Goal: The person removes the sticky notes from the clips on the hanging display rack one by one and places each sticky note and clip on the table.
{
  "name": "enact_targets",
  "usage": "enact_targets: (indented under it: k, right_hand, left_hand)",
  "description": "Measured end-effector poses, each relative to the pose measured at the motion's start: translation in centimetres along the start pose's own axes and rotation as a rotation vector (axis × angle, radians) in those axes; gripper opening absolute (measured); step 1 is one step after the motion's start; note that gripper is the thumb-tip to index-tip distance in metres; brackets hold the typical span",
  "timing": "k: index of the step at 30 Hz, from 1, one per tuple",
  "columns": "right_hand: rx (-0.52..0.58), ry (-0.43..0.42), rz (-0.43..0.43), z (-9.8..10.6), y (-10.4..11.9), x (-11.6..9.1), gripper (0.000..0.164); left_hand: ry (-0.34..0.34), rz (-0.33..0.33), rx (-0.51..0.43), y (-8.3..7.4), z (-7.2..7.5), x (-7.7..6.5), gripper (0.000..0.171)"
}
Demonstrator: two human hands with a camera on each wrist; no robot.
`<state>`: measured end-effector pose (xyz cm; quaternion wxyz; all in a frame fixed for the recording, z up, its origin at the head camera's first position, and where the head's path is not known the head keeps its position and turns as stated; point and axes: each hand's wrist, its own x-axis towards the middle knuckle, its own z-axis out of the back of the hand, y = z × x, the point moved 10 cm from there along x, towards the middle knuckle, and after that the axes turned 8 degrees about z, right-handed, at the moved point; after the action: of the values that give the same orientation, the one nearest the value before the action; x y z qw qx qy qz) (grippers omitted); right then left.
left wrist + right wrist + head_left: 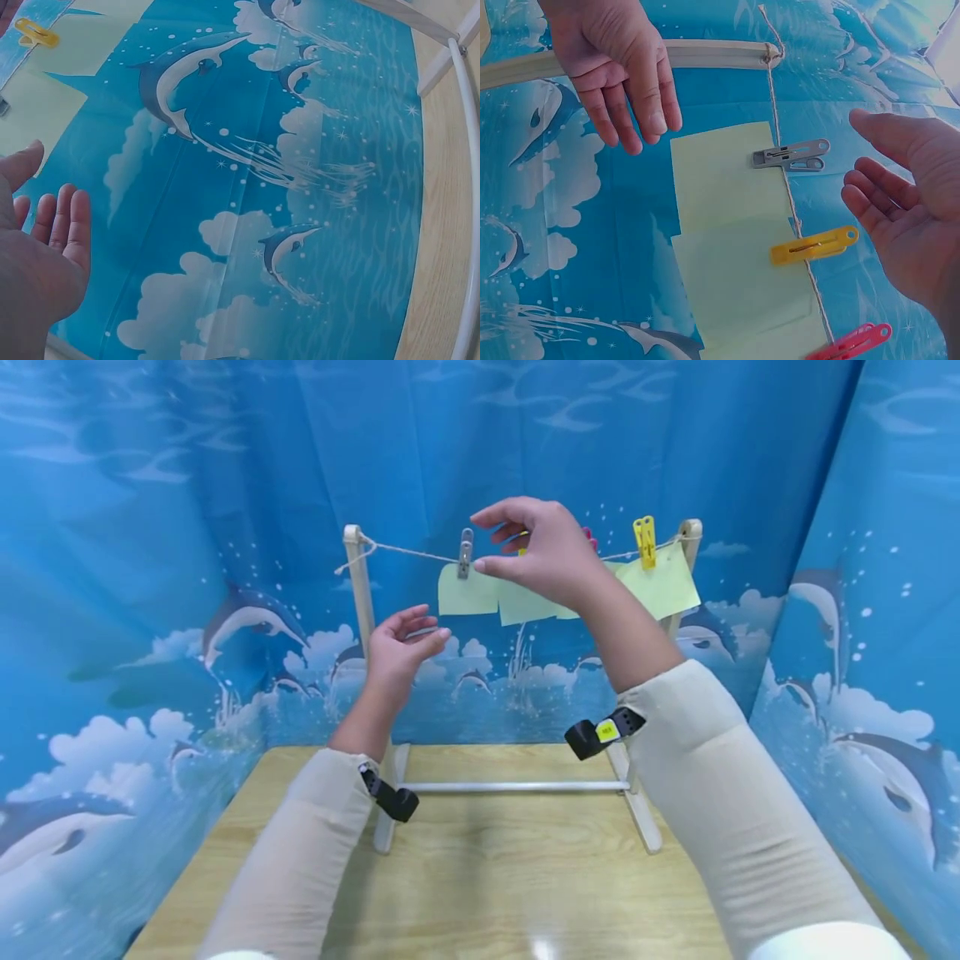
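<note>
Pale yellow-green paper sheets [724, 180] hang from a string [775, 112], held by clothespins. A grey clothespin [791, 155] grips the leftmost sheet. A yellow clothespin [814, 246] and a pink-red clothespin [855, 343] follow along the line, and another yellow clothespin [646, 542] holds the sheet at the right end. My right hand [543, 547] is raised by the string just right of the grey clothespin, fingers loosely bent with nothing between them; in the head view it hides part of the line. Lower left, my left hand [401, 647] hovers below the string, fingers relaxed and holding nothing.
The string is tied between two wooden posts [358, 572] of a stand, joined low down by a white bar [517, 787]. The stand's feet rest on a wooden table [480, 877]. Blue dolphin-print curtains [225, 485] surround the table at the back and sides.
</note>
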<state>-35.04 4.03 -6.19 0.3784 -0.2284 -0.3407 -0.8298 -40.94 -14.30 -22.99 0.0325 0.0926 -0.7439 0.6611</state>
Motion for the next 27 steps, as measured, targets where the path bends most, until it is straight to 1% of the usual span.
enact_targets:
  k: [6, 9, 11, 15, 19, 23, 27]
  right_hand:
    - [-0.036, 0.053, -0.070, -0.5, -0.6, 1.0, 0.048]
    - [-0.035, 0.071, -0.104, -0.9, -1.1, 1.5, 0.050]
    - [-0.045, 0.092, -0.123, -1.4, -1.4, 1.8, 0.051]
    - [-0.099, 0.138, -0.122, -2.1, -1.6, 2.3, 0.052]
    - [-0.140, 0.157, -0.139, -2.0, -2.0, 2.7, 0.052]
    - [-0.169, 0.179, -0.149, -2.0, -2.2, 3.4, 0.052]
    - [-0.149, 0.199, -0.130, -2.4, -2.0, 4.0, 0.048]
  left_hand:
    - [0.021, -0.004, -0.002, -0.1, -1.1, 0.5, 0.048]
    - [0.023, -0.017, -0.034, -0.2, -1.6, 0.7, 0.045]
    - [0.022, -0.015, -0.060, -0.1, -1.9, 0.7, 0.044]
    - [0.042, -0.005, -0.077, 0.2, -2.6, 0.6, 0.041]
    - [0.079, -0.013, -0.088, 0.2, -3.4, 0.6, 0.040]
    - [0.096, -0.026, -0.162, -0.1, -3.6, 0.8, 0.036]
    - [0.089, -0.030, -0.223, -0.2, -3.4, 0.9, 0.032]
